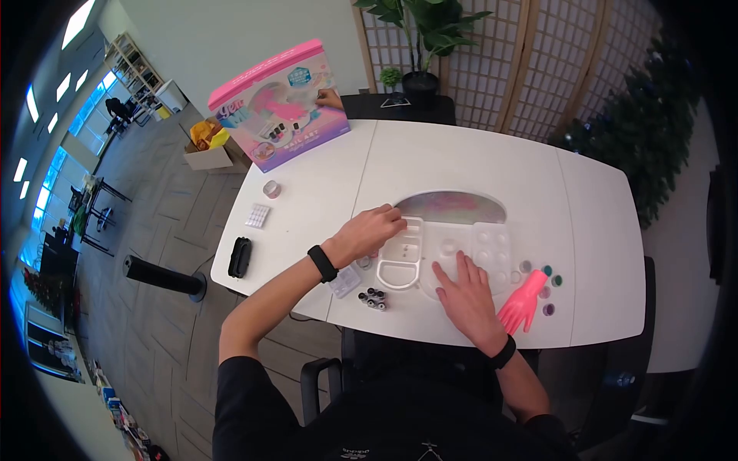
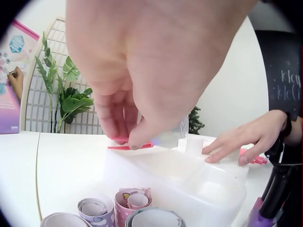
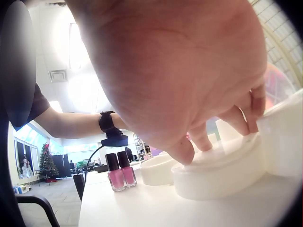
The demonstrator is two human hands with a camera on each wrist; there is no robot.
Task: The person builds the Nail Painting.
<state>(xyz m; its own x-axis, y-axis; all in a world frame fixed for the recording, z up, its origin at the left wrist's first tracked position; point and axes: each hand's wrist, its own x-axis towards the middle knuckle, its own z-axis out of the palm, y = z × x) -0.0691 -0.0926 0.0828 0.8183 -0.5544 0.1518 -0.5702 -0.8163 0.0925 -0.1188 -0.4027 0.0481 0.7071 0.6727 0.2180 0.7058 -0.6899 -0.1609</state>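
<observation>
Over a white table [image 1: 600, 230] near lattice screens [image 1: 565, 54], the left hand [image 1: 369, 232] pinches a pink strip [image 2: 118, 148], right hand [image 1: 469, 301] spread.

The white base [image 1: 452, 231] lies flat on the counter [image 1: 600, 246], a see-through half-round panel [image 1: 453, 208] standing along its far edge. At its left side sits a white compartment tray [image 1: 398, 274], rounded at the near end. A thin reddish-pink piece [image 2: 116, 148] is pinched nearly level at the tray's far end.
</observation>
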